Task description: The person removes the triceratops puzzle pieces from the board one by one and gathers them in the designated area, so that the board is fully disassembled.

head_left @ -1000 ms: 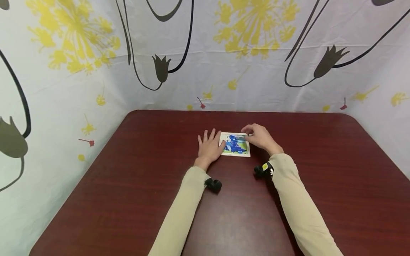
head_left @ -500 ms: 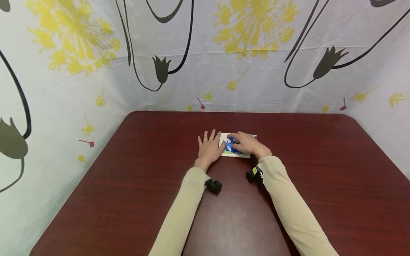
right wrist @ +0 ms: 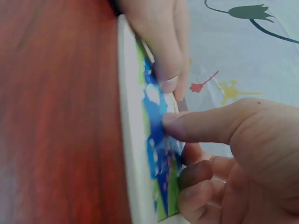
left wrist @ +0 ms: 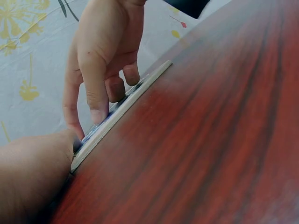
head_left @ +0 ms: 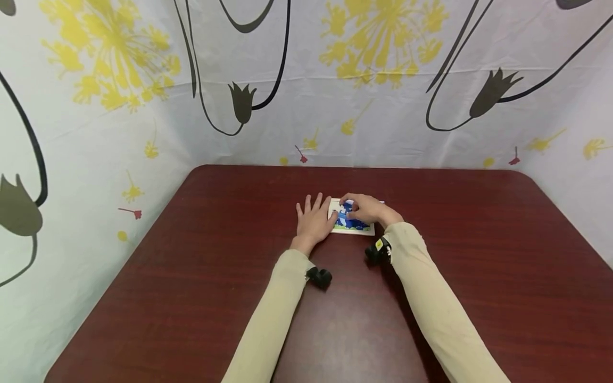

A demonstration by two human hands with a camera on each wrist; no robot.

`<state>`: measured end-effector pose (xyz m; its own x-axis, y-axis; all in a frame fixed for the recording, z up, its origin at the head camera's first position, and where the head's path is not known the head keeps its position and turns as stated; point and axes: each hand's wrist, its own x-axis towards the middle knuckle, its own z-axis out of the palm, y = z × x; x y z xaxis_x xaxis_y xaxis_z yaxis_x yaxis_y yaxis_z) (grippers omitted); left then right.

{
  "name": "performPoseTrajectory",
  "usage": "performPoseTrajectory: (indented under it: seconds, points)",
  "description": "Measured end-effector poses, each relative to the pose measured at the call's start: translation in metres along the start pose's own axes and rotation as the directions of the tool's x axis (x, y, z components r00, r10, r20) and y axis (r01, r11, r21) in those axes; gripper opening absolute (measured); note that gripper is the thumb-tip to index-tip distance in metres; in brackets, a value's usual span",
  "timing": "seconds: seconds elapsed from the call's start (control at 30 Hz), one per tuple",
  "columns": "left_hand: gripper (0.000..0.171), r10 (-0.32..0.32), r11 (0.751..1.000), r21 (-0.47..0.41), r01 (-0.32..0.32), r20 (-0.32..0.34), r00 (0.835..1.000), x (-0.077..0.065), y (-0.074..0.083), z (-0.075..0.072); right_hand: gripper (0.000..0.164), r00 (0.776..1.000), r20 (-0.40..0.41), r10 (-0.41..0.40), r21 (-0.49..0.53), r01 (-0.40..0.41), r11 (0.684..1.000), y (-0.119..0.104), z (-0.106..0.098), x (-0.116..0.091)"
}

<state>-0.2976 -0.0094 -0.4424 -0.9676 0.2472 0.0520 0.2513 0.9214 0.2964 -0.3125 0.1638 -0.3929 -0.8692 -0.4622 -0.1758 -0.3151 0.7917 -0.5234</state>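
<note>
A small picture board [head_left: 353, 232] with a pale frame and a blue-and-green cartoon picture lies flat on the table [head_left: 215, 239]. My left hand [head_left: 313, 221] rests at its left edge, fingers spread on the wood and thumb lying over the frame. Above the picture arches my right hand [head_left: 366, 209]; its thumb and index fingertips are at the blue figure, set apart. In the right wrist view its other fingers curl near the picture's far side. I cannot tell whether it pinches anything. A thin pale edge [head_left: 382, 202] pokes out behind the right hand, beyond the frame.
Both wrists carry small black cameras, one by the left cuff [head_left: 319, 277] and one by the right cuff [head_left: 378, 251]. A white cloth [head_left: 297, 122] printed with flowers hangs behind the table's far edge.
My right hand has moved left from the board's upper right corner onto the picture, then stayed nearly in place. The pale edge now shows beyond the frame. My left hand has stayed still.
</note>
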Motion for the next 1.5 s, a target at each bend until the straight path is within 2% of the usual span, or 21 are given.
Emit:
performPoseTrajectory:
  seconds: [0.23, 0.47, 0.63, 0.9, 1.27, 1.5]
  points:
    - [0.058, 0.003, 1.0, -0.006, -0.003, -0.005, 1.0, 0.001, -0.001, -0.002, 0.038, 1.0, 0.024, -0.005, 0.091, 0.003, 0.996, -0.002, -0.005, 0.004]
    - [0.058, -0.005, 1.0, 0.01, 0.005, 0.011, 1.0, 0.001, -0.001, 0.0, 0.036, 1.0, 0.004, 0.021, 0.063, -0.022, 0.998, -0.001, -0.001, 0.004]
    - [0.058, -0.007, 1.0, 0.007, 0.007, 0.009, 1.0, 0.002, -0.001, -0.001, 0.034, 0.997, -0.022, 0.069, 0.112, -0.066, 0.991, -0.002, 0.001, 0.007]
    - [0.058, -0.001, 1.0, 0.003, 0.001, 0.007, 1.0, 0.004, 0.0, 0.001, 0.035, 0.995, -0.057, 0.086, 0.139, -0.078, 0.987, 0.0, 0.005, 0.005]
    - [0.059, 0.001, 1.0, 0.002, -0.001, 0.009, 1.0, 0.004, 0.004, 0.001, 0.039, 0.979, -0.203, 0.007, 0.025, -0.002, 1.0, 0.006, 0.013, -0.007]
    - [0.058, -0.005, 1.0, -0.008, 0.005, 0.01, 1.0, -0.001, 0.002, -0.002, 0.035, 0.967, -0.247, -0.065, -0.04, 0.057, 0.998, 0.003, 0.014, -0.007]
